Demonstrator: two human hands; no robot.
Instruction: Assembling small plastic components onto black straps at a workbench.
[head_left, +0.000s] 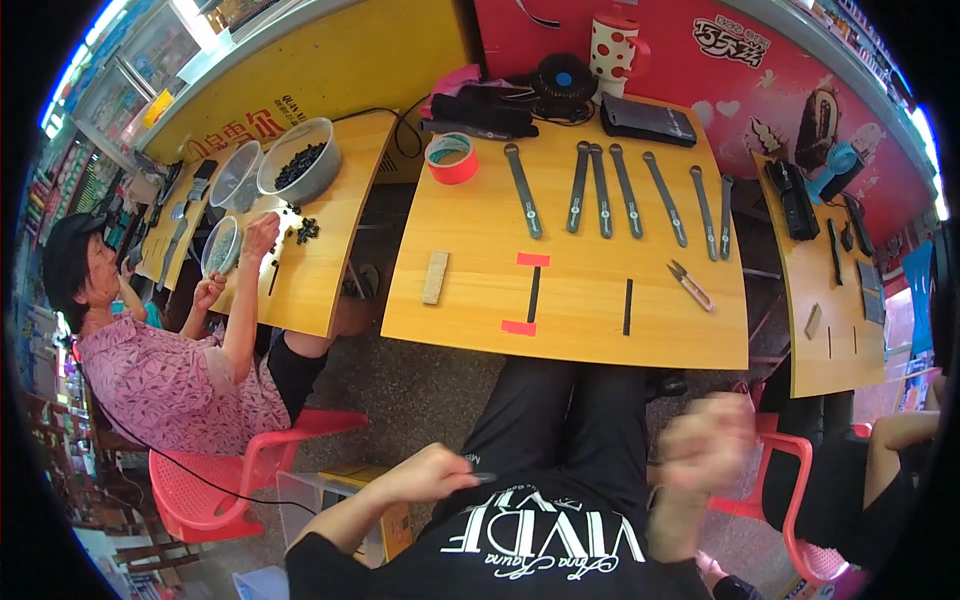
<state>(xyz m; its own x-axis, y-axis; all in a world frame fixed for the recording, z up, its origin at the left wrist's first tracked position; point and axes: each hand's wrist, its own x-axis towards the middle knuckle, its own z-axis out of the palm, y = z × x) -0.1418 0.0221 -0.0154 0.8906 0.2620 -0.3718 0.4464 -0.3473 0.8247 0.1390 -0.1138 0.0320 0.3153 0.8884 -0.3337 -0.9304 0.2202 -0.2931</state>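
Note:
My left hand (432, 474) is closed in front of my shirt, over my lap. The tip of a small dark grey thing (483, 479) pokes out of its fingers; its kind cannot be made out. To the right, my right hand (708, 440) is raised beyond the table's near edge and smeared by motion, so its fingers cannot be read. On the wooden table (460, 345) lie several dark grey straps (522, 190), each with a round end. Thread snips with pink handles (692, 287) rest at the right, nearest my right hand. Two black strips (628, 307) lie nearer me, one between red tape pieces (533, 260).
A small wooden block (435, 278) and a red tape roll (452, 159) lie at the table's left. Behind are a black fan (562, 85), a dotted cup (612, 55) and a dark pouch (648, 120). A co-worker (170, 370) sits left, handling small black parts beside plastic bowls (300, 165).

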